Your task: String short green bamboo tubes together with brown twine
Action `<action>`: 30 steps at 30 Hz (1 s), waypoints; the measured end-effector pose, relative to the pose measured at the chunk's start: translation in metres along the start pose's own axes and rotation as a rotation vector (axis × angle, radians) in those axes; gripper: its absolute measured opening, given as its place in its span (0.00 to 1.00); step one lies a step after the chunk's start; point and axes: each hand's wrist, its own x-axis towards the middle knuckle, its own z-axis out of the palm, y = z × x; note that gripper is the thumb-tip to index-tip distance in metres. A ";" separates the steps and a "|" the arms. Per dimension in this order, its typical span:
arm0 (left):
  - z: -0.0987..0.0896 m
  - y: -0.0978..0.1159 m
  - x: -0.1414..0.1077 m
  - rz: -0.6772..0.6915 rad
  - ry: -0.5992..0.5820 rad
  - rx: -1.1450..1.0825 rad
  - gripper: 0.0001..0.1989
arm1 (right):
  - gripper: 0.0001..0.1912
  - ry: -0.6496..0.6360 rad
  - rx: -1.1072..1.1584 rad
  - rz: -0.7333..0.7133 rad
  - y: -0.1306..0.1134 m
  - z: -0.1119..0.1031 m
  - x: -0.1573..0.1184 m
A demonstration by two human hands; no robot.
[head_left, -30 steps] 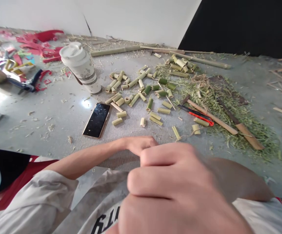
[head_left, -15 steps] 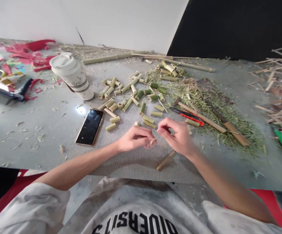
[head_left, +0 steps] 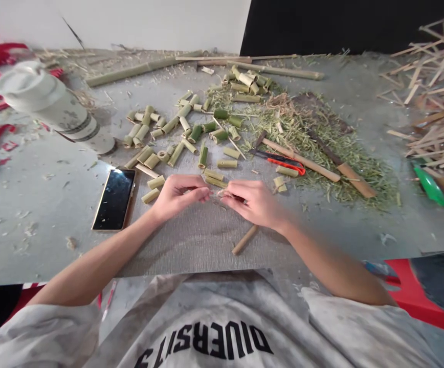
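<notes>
- Left hand [head_left: 181, 197] and right hand [head_left: 254, 202] nearly meet fingertip to fingertip above the desk [head_left: 47, 255], fingers curled in.
- Right thumb and finger seem to be pinching a pale strand [head_left: 221, 193], super thin, sitting in the gap between the hands. Can't tell if the left has hold of it too, its grip is hidden.
- Bamboo stick [head_left: 245, 240] lies just below the right hand, cut bamboo pieces [head_left: 227, 163] right past the fingers.
- My read: fiddly strand-handling step, midway. Next move calls for a light, steady pinch on both sides, no yanking.
</notes>
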 end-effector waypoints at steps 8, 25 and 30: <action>-0.013 -0.019 0.001 0.119 0.230 0.105 0.18 | 0.15 0.154 -0.062 -0.041 0.013 -0.023 0.000; -0.028 -0.044 0.012 0.067 0.270 0.206 0.34 | 0.22 0.262 -0.245 0.221 0.024 -0.016 -0.007; -0.024 -0.041 0.011 0.108 0.213 0.218 0.33 | 0.21 0.248 -0.188 0.262 0.023 -0.014 -0.006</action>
